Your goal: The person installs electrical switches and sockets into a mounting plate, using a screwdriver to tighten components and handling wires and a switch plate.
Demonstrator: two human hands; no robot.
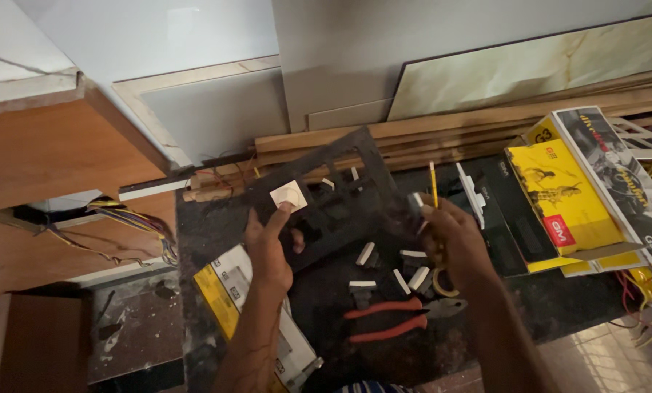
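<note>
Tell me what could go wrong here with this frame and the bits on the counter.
The left hand holds the black frame by one edge only, so it may tip. The right hand grips a yellow screwdriver close to it and could slip. The loose white switches near the pliers could get knocked off.

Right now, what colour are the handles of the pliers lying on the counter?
Red-orange, clearest in the head view: pliers.
</note>
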